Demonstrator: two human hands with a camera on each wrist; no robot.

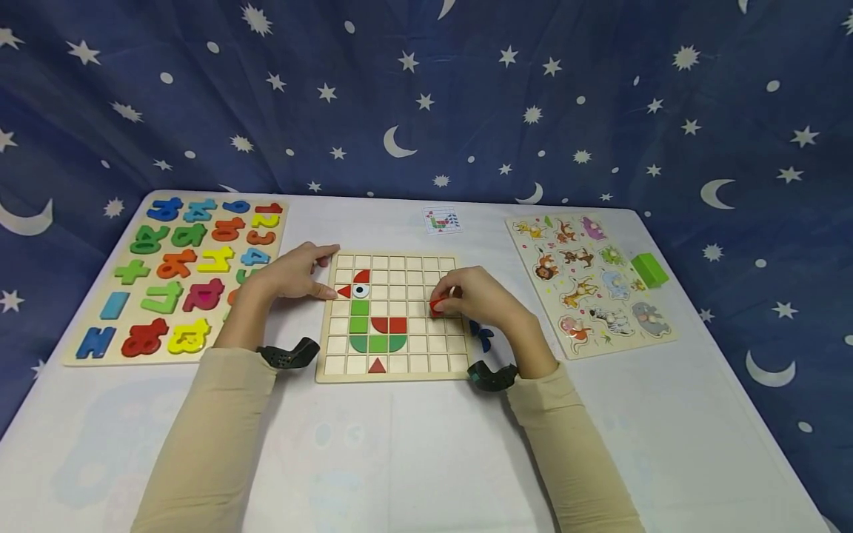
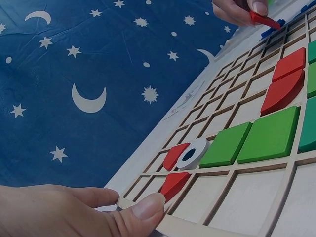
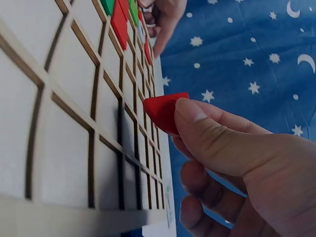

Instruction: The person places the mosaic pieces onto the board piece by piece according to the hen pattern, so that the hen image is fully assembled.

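Observation:
A wooden grid board (image 1: 417,367) lies in front of me, with red, green and white pieces set in its cells. My left hand (image 1: 295,274) rests at its left edge, the thumb on the frame and the fingers reaching toward the far corner. Over the right part of the grid my right hand (image 1: 469,297) pinches a red quarter-circle piece (image 3: 165,109) between thumb and index finger. Beside the left thumb are a red triangle (image 2: 173,185) and a white eye piece (image 2: 192,154). Green squares (image 2: 269,133) run down from the eye.
Several dark blue pieces (image 1: 484,339) lie right of the board. A small pattern card (image 1: 443,220) is behind it. A number puzzle (image 1: 223,311) stands at left, an animal puzzle (image 1: 616,339) at right with a green block (image 1: 649,271) beside it.

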